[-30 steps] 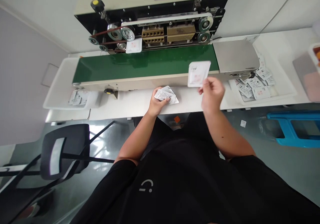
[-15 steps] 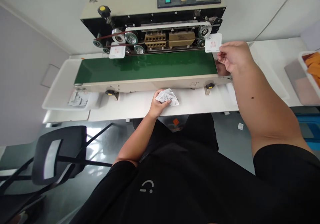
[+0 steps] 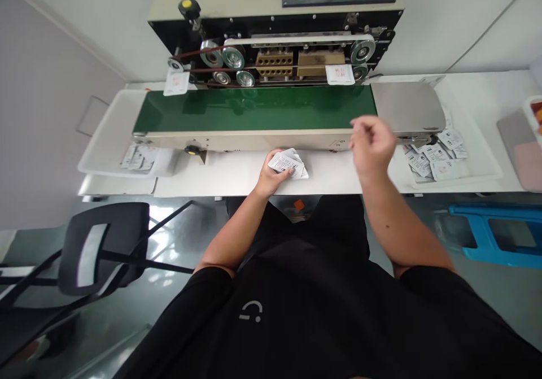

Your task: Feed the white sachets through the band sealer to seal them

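My left hand [image 3: 271, 177] is closed around a small fanned stack of white printed packets [image 3: 284, 163], just in front of the band sealing machine [image 3: 254, 142]. My right hand [image 3: 371, 142], slightly blurred, hovers over the right front edge of the machine's green conveyor belt [image 3: 262, 109]. Its fingers are curled in, and no packet shows in them. One white packet with red print [image 3: 340, 74] sits in the sealing line on the right. Another packet [image 3: 176, 82] hangs at the left end by the rollers.
A white tray [image 3: 486, 170] with several packets stands at the right, partly beneath the machine's metal end plate [image 3: 409, 105]. Another tray with packets [image 3: 99, 133] is at the left. A black chair [image 3: 105, 243] and a blue stool [image 3: 499, 235] stand below the table.
My right hand has let go of the packet and pulled back toward me and leftward. That packet and the one at the far end have moved left along the machine. The left hand still holds its stack.
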The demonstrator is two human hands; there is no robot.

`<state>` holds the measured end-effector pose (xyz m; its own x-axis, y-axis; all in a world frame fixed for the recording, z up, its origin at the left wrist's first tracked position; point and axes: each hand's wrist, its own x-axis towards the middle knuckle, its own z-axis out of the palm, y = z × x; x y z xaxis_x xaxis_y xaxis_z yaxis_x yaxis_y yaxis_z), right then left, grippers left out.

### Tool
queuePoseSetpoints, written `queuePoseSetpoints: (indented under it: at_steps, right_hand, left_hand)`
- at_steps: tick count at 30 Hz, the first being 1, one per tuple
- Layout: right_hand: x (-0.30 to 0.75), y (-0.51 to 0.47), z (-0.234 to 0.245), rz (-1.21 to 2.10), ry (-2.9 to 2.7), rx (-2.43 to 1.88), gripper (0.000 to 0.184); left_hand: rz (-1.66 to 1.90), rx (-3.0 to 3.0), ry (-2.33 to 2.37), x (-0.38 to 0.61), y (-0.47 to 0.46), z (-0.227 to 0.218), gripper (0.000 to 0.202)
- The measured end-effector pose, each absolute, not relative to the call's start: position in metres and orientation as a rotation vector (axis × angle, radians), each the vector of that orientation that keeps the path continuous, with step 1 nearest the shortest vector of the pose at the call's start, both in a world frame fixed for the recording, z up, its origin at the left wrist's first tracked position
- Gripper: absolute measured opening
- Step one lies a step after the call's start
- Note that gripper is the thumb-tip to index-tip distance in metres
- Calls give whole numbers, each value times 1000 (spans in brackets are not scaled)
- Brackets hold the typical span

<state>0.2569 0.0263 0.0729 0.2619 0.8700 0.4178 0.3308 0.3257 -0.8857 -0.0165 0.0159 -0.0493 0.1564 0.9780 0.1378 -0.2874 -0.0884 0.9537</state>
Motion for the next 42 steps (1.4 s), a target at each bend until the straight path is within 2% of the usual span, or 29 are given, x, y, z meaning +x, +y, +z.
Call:
queuePoseSetpoints:
  at_steps: [2,5,8,10,15,21,27,33,42]
  right_hand:
    - [238,-3,37,718,-1332,-1217,37]
    - [211,-23,-6,1178,-1184,-1212,51]
    - [192,-25,-26,1551,-1056,-1169,61]
    - [185,-24,-30,1657,-1023,-1130,61]
    - [178,-24,-35,1597,-974,-1129,51]
    - [166,-23,-42,1238,-966,-1361,34]
    - [159,-26,-39,1145,-891,-1221,36]
    - [167,-24,-38,1053,-709,-1061,39]
    - [156,-23,-22,1277,-673,-953,46]
  left_hand:
    - [1251,1171,794,-17,15,-47,79]
    - [1173,1232,757,-18,13,-45,79]
    - [1161,1292,781,-20,13,-45,76]
    - [1173,1321,810,-21,14,-48,74]
    - [1139,1406,853,-20,17,-53,73]
    - [1167,1478,869,-18,21,-51,76]
    - [1210,1422,911,-17,21,-53,78]
    - [1073,1420,938,-17,15,-47,65]
    - [1066,1450,931,-16,12,-39,59]
